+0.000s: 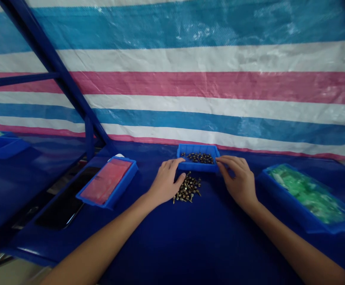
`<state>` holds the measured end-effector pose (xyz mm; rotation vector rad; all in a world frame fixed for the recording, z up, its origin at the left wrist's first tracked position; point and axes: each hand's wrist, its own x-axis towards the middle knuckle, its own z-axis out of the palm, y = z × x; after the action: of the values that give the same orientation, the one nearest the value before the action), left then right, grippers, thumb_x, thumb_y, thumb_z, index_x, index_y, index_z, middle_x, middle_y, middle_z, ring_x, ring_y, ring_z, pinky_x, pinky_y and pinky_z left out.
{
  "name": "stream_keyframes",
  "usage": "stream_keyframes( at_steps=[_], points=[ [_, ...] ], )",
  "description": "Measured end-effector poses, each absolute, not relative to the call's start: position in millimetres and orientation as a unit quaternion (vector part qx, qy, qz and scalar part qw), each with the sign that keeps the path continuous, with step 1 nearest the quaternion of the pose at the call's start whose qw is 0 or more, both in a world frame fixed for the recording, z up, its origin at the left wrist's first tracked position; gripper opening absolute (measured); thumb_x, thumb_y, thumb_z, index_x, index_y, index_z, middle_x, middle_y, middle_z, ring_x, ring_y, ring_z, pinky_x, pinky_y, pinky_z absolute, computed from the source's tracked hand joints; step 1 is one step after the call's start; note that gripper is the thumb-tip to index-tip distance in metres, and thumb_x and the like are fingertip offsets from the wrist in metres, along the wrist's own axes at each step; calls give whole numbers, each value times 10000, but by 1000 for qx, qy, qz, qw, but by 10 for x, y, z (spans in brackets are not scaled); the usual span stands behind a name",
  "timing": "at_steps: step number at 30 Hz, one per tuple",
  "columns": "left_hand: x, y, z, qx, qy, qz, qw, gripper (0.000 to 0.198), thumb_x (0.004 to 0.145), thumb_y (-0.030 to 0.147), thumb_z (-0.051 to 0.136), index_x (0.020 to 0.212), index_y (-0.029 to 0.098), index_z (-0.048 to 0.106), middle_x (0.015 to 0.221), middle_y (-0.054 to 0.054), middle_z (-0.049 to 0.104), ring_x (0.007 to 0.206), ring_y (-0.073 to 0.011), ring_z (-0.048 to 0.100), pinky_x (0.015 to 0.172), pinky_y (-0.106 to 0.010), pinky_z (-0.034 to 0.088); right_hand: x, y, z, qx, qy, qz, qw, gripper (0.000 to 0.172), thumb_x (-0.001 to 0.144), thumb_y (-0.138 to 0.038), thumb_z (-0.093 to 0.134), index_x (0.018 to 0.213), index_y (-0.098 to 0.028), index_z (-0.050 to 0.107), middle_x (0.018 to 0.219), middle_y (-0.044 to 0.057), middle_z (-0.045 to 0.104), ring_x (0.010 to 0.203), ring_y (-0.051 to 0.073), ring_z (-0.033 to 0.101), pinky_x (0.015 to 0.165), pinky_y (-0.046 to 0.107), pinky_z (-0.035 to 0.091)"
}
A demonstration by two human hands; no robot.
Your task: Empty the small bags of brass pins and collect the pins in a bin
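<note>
A small blue bin (198, 166) stands against the striped sheet, with dark brassy screws (202, 158) inside. In front of it, a loose heap of similar screws (188, 189) lies on the blue table. My left hand (168, 180) is open at the bin's left front corner. Its index fingertip reaches the rim, and its thumb, spread apart, is over the heap's upper left edge. At the opposite corner, my right hand (239, 180) has its thumb and fingertips close together on the bin's right edge. Whether a screw is between those fingertips is too small to tell.
To the left, a blue bin (124, 180) holds flat pink-red pieces, beside a black phone (62, 209). A longer bin (288, 206) with green plastic packets stands right. A blue metal frame (52, 59) slants at left; a striped sheet (190, 83) closes the back.
</note>
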<state>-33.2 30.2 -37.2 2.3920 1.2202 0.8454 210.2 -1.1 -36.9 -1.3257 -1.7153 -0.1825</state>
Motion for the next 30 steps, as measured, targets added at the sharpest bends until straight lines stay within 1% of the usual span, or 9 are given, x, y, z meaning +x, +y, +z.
stream_keyframes(
  at_steps=[4,8,13,15,18,21,25,27,30],
  points=[
    [-327,299,-374,838,428,297,162,406,933,280,495,1333,261,424,1307,-79,525,1230,-271,442,1040,-476,383,2107,14,-396,-532,-723,-96,429,196,920,-230,542,1066,-215,672,1170,84,600,1028,225,552,912,413,467],
    [-320,300,-379,837,427,302,159,408,931,269,499,1332,262,424,1311,-74,525,1229,-265,443,1046,-470,380,2039,-81,-391,-495,-747,-129,425,226,903,-197,562,1112,-211,646,1091,93,597,973,218,562,887,412,477],
    [-317,304,-376,838,427,303,154,400,924,259,507,1318,257,435,1301,-78,532,1210,-263,461,1044,-472,380,1960,-108,-432,-432,-867,-19,248,300,963,-210,453,1220,-236,606,979,66,614,895,185,594,794,339,525],
    [-318,304,-372,837,428,303,157,398,927,262,502,1319,257,435,1303,-80,530,1213,-264,458,1048,-474,375,1955,-90,-470,-451,-863,5,227,302,971,-239,439,1215,-244,616,1002,70,609,910,191,601,797,346,530],
    [-320,310,-372,836,427,305,160,391,930,269,501,1316,263,441,1300,-71,533,1210,-260,458,1052,-465,368,1953,-114,-493,-457,-851,28,258,325,974,-234,431,1254,-260,593,1042,64,621,934,186,616,815,335,530],
    [-318,323,-377,832,426,314,168,383,924,295,521,1301,274,462,1266,-57,555,1180,-257,472,1030,-450,378,1920,-174,-362,-452,-823,27,342,359,967,-208,440,1304,-269,546,949,37,654,799,146,634,741,275,528],
    [-313,340,-366,820,431,332,180,379,918,400,535,1276,280,497,1237,-56,571,1147,-264,487,1000,-452,385,1885,14,110,-488,-747,-34,450,459,932,-233,492,1387,-247,430,830,10,656,593,113,571,613,241,492],
    [-320,346,-355,816,428,340,191,383,926,461,507,1266,284,509,1233,-52,575,1140,-259,492,1001,-451,379,1913,308,366,-520,-721,-69,452,585,935,-280,466,1480,-225,260,852,25,661,580,127,563,569,250,467],
    [-341,349,-346,812,424,346,203,386,936,507,465,1253,296,522,1226,-39,584,1138,-248,497,1007,-440,371,2008,863,586,-613,-675,-148,383,677,943,-339,419,1523,-160,119,982,116,674,713,201,619,646,319,472]
  ],
)
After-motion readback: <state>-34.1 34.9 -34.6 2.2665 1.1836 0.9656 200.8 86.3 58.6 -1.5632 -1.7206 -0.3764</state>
